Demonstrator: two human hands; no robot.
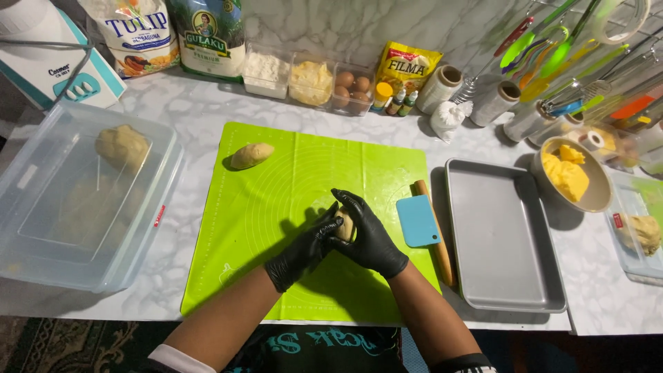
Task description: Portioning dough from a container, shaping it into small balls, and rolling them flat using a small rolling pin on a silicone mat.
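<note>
1. Two gloved hands meet over the green silicone mat [276, 179] in the head view: the left hand [304, 250] and the right hand [369, 238], both in black gloves, are pressed together around a small piece of dough [344, 224], which shows only as a pale sliver between the fingers.
2. Both hands are closed on that dough piece, left cupping it from the side, right curled over the top; it sits just above the mat, near its lower middle.
3. Another dough lump [251, 155] lies on the upper left of the mat, well apart from the hands.
4. Just right of the right hand, a blue scraper [417, 221] lies at the mat's edge, resting against a wooden rolling pin [435, 235].
5. Beyond the pin lies a grey metal baking tray [504, 238], and past its far corner a bowl with yellow filling [573, 176].
6. At the left, a clear plastic container [83, 200] holds a larger dough ball [122, 146].
7. Along the marble wall stand flour bags [173, 34], small tubs of ingredients including eggs [352, 86], and rolls of plastic film [442, 86].
</note>
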